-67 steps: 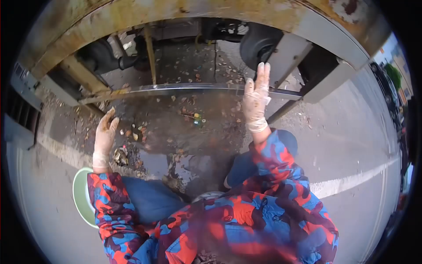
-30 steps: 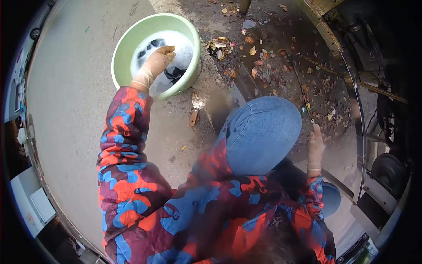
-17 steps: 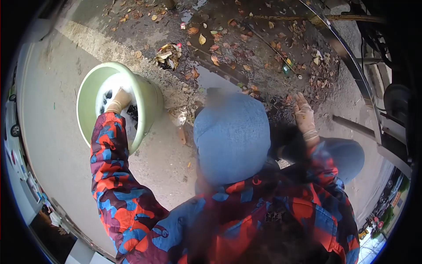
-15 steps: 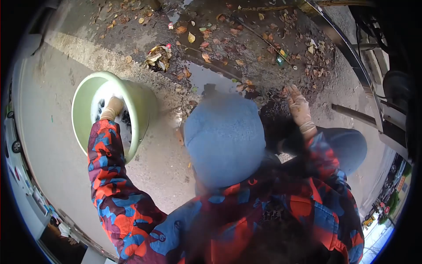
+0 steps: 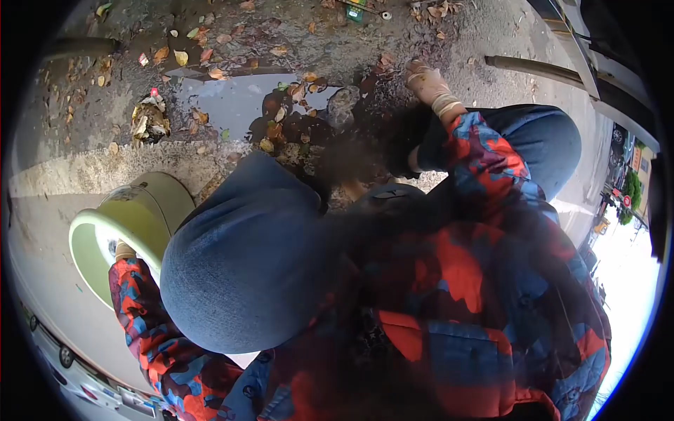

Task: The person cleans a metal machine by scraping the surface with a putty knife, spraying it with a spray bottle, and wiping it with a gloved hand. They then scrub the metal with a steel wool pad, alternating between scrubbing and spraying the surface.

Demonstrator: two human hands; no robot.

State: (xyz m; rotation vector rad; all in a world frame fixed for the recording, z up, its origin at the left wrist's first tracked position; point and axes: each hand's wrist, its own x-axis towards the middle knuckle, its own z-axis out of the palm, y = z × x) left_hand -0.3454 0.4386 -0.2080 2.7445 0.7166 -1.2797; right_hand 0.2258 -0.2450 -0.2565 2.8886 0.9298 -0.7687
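Observation:
Down inside a pale green bucket is my left hand, in a thin glove. Only its back and wrist show past the rim, and its fingers are hidden. A little white foam is visible beside it. My right hand, also gloved, hangs out past my bent right knee with nothing visible in it. Its fingers are stretched out above the wet ground. Both arms wear a red, blue and maroon patterned sleeve.
A puddle lies ahead among scattered leaves, with a leafy clump near it. A bar juts in from the right. My left knee is close to the bucket. Parked cars stand at lower left.
My view has swung, so the bucket sits lower and further left and the puddle shows more fully. My left hand stays in the bucket, now more covered by its rim. My right hand remains outstretched.

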